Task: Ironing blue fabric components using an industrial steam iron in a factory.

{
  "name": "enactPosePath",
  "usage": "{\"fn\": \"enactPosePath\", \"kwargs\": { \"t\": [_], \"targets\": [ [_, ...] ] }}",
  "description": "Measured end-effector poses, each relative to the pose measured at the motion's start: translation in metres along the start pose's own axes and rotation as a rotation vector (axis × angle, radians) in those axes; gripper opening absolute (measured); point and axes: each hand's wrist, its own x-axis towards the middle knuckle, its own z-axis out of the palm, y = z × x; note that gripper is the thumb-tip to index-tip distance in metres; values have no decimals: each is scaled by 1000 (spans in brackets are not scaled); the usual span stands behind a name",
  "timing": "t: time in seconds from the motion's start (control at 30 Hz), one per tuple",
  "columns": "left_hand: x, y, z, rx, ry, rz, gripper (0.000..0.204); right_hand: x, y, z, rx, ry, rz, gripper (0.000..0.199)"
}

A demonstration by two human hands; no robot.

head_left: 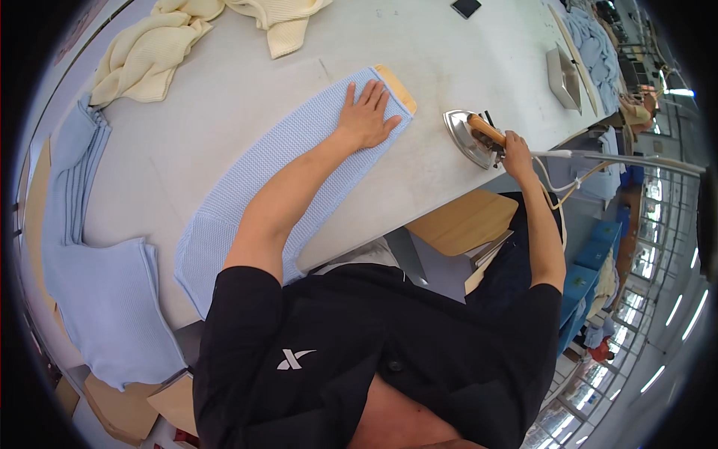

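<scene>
My left hand (365, 118) lies flat with fingers spread on a long light-blue knitted piece (258, 172), near its far end. The piece curves from the table's near edge up toward the middle. A yellow board end (395, 87) sticks out of its far opening; the rest of the board is hidden. To the right, my right hand (517, 156) is closed round the wooden handle of a metal iron (462, 136). The iron is on the table side of my hand, apart from the knit. Whether its soleplate touches the table, I cannot tell.
Folded light-blue knitwear (112, 299) hangs over the table's left edge. Cream knits (153, 56) lie at the far left. A metal tray (563, 78) and a small dark flat object (465, 7) rest farther back. Cable and hose (598, 157) trail right from the iron, above blue bins (591, 262).
</scene>
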Motion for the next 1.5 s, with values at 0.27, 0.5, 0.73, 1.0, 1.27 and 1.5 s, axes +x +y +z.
{"fn": "enactPosePath", "kwargs": {
  "t": [0.27,0.5,0.73,1.0,1.27,1.5],
  "targets": [
    [0,-6,-7,-2,12,-28,74,52,-53,-49,272,13,22,30],
    [-56,5,5,3,239,14,61,185,-161,-91,324,114,-131,52],
    [-198,-16,-13,-116,260,-129,58,193,-291,-106,319,18,-209,53],
    [-329,-20,-35,-138,238,-374,63,122,-401,-137,358,-16,-466,52],
    [-412,-11,-33,51,187,-533,64,71,-522,-175,407,-42,-808,45],
    [-432,4,-44,89,246,-537,55,22,-549,-188,325,17,-864,35]
  ]
}}
